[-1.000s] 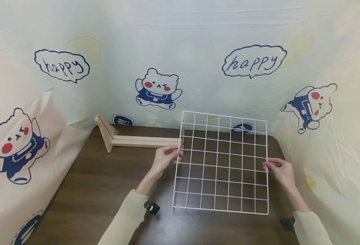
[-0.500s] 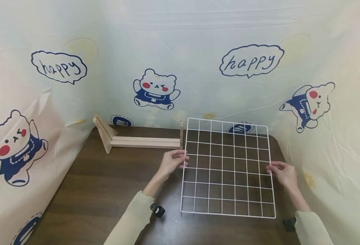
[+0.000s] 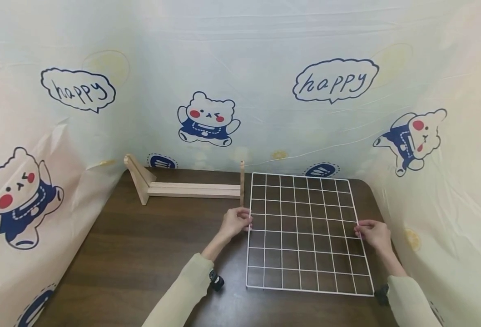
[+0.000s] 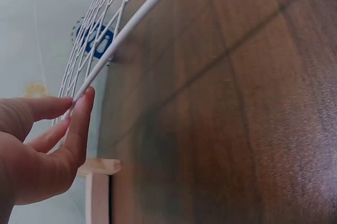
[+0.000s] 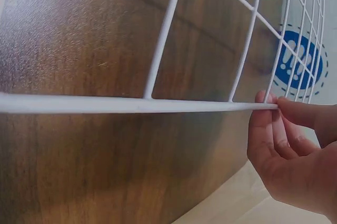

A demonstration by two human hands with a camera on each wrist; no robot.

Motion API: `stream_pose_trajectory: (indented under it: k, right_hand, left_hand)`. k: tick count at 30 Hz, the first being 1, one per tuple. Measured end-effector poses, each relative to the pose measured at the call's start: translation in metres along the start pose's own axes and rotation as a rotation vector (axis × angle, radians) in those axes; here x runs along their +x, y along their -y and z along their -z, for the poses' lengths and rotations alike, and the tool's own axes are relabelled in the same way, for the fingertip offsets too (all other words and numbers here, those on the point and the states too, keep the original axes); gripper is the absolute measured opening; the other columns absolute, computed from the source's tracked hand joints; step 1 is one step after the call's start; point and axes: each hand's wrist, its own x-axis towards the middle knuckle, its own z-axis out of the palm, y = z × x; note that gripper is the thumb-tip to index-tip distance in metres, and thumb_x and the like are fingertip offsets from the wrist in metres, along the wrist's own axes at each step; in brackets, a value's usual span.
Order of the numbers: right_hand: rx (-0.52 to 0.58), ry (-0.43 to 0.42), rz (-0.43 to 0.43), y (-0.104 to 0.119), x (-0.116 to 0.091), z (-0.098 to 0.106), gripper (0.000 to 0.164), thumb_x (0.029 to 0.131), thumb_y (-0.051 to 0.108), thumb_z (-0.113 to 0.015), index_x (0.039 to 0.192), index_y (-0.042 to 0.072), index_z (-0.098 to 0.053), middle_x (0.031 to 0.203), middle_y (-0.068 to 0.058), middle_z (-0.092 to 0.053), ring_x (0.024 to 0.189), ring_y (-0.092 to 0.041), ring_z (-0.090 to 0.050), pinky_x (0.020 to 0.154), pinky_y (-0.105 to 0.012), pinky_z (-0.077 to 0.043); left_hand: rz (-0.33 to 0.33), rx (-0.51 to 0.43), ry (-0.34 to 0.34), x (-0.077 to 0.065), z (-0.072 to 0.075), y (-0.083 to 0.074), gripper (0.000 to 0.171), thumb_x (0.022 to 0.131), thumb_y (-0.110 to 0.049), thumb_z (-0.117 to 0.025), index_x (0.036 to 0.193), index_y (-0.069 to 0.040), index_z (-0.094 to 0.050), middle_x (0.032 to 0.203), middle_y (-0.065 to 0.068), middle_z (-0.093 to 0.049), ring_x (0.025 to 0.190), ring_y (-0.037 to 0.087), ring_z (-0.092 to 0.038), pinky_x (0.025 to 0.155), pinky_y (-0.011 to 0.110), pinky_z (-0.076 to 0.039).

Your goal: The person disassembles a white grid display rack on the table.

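A white wire grid panel (image 3: 312, 234) slants over the right side of the brown table, held at both side edges. My left hand (image 3: 235, 221) pinches its left edge rod between thumb and fingers, a little above mid-height. On the opposite edge my right hand (image 3: 375, 234) pinches the rod in the same way. The left wrist view shows the edge rod (image 4: 129, 27) raised off the table, its shadow falling on the wood. Seen from the right wrist, thumb and fingertips meet on the rod (image 5: 174, 105), with the other fingers curled underneath.
A pale wooden stand (image 3: 193, 190) with two upright ends and a long crossbar lies at the back left, its right end close to the panel. Printed cloth (image 3: 265, 113) hangs around the back and both sides of the table (image 3: 142, 254). Both wrists carry small black cameras (image 3: 217, 280).
The grid panel has moved slightly right, and its top edge has tipped down toward the table. Both hands have gone down with it, keeping their hold, and the stand's right end has come into sight.
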Motion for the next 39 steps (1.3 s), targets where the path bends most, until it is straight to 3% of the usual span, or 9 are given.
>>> stream_pose_trajectory:
  k: [7, 12, 15, 18, 20, 23, 24, 31, 39]
  right_hand:
    - [-0.038, 0.020, 0.013, -0.011, 0.003, -0.006, 0.023, 0.088, -0.006, -0.058, 0.105, -0.021, -0.060, 0.077, -0.020, -0.070, 0.057, -0.012, -0.067, 0.053, -0.020, -0.054]
    - [-0.094, 0.001, 0.028, -0.014, 0.006, -0.011, 0.022, 0.086, -0.007, -0.055, 0.102, -0.020, -0.062, 0.074, -0.018, -0.070, 0.054, -0.012, -0.065, 0.049, -0.017, -0.051]
    - [-0.119, 0.005, 0.030, -0.014, 0.006, -0.014, 0.023, 0.086, -0.007, -0.054, 0.102, -0.020, -0.062, 0.075, -0.019, -0.070, 0.055, -0.012, -0.065, 0.049, -0.017, -0.050]
    - [-0.185, -0.003, 0.050, -0.012, 0.006, -0.015, 0.023, 0.085, -0.005, -0.056, 0.101, -0.018, -0.064, 0.075, -0.018, -0.070, 0.056, -0.011, -0.064, 0.060, -0.019, -0.047]
    - [-0.238, -0.015, 0.073, -0.010, 0.006, -0.016, 0.023, 0.084, -0.003, -0.057, 0.101, -0.016, -0.066, 0.074, -0.017, -0.070, 0.055, -0.010, -0.063, 0.069, -0.027, -0.045]
    - [-0.279, -0.032, 0.092, -0.009, 0.007, -0.018, 0.022, 0.083, -0.001, -0.059, 0.099, -0.013, -0.068, 0.073, -0.016, -0.070, 0.055, -0.009, -0.061, 0.074, -0.037, -0.042]
    - [-0.286, -0.036, 0.094, -0.009, 0.007, -0.018, 0.022, 0.083, 0.000, -0.059, 0.099, -0.013, -0.068, 0.073, -0.016, -0.070, 0.055, -0.008, -0.060, 0.073, -0.039, -0.043]
    - [-0.301, -0.062, 0.125, -0.012, 0.006, -0.021, 0.022, 0.080, -0.002, -0.061, 0.097, -0.013, -0.068, 0.080, -0.019, -0.070, 0.060, -0.012, -0.059, 0.069, -0.041, -0.044]
    - [-0.303, -0.067, 0.157, -0.017, 0.007, -0.022, 0.020, 0.079, -0.004, -0.061, 0.096, -0.013, -0.068, 0.078, -0.019, -0.070, 0.061, -0.013, -0.058, 0.070, -0.041, -0.043]
  left_hand:
    - [-0.034, 0.164, -0.059, 0.006, -0.008, 0.017, 0.032, 0.079, 0.015, -0.064, 0.111, 0.013, -0.063, 0.076, 0.017, -0.068, 0.056, 0.022, -0.067, 0.053, 0.031, -0.058]
    - [-0.042, 0.191, -0.086, 0.010, -0.012, 0.030, 0.030, 0.078, 0.016, -0.064, 0.108, 0.013, -0.064, 0.072, 0.014, -0.068, 0.053, 0.023, -0.066, 0.050, 0.028, -0.056]
    - [-0.082, 0.200, -0.091, 0.012, -0.012, 0.036, 0.027, 0.077, 0.016, -0.063, 0.104, 0.014, -0.064, 0.069, 0.011, -0.067, 0.050, 0.021, -0.064, 0.049, 0.028, -0.056]
    - [-0.154, 0.222, -0.093, 0.012, -0.012, 0.043, 0.024, 0.076, 0.015, -0.062, 0.100, 0.014, -0.064, 0.065, 0.007, -0.065, 0.046, 0.016, -0.062, 0.045, 0.025, -0.054]
    - [-0.174, 0.244, -0.101, 0.013, -0.011, 0.045, 0.023, 0.076, 0.014, -0.062, 0.098, 0.014, -0.064, 0.063, 0.005, -0.064, 0.045, 0.013, -0.061, 0.044, 0.024, -0.053]
    - [-0.172, 0.276, -0.121, 0.013, -0.012, 0.046, 0.023, 0.075, 0.014, -0.063, 0.098, 0.012, -0.065, 0.064, 0.006, -0.066, 0.045, 0.013, -0.061, 0.044, 0.024, -0.052]
    - [-0.142, 0.290, -0.130, 0.013, -0.012, 0.044, 0.024, 0.075, 0.014, -0.063, 0.099, 0.013, -0.065, 0.066, 0.008, -0.066, 0.046, 0.015, -0.062, 0.046, 0.025, -0.053]
    - [-0.105, 0.412, -0.177, 0.012, -0.016, 0.039, 0.024, 0.075, 0.011, -0.069, 0.099, 0.008, -0.069, 0.069, 0.007, -0.067, 0.050, 0.007, -0.057, 0.055, 0.021, -0.051]
    - [-0.098, 0.441, -0.203, 0.014, -0.017, 0.040, 0.027, 0.073, 0.009, -0.071, 0.100, 0.005, -0.071, 0.069, 0.005, -0.066, 0.060, 0.011, -0.058, 0.063, 0.027, -0.052]
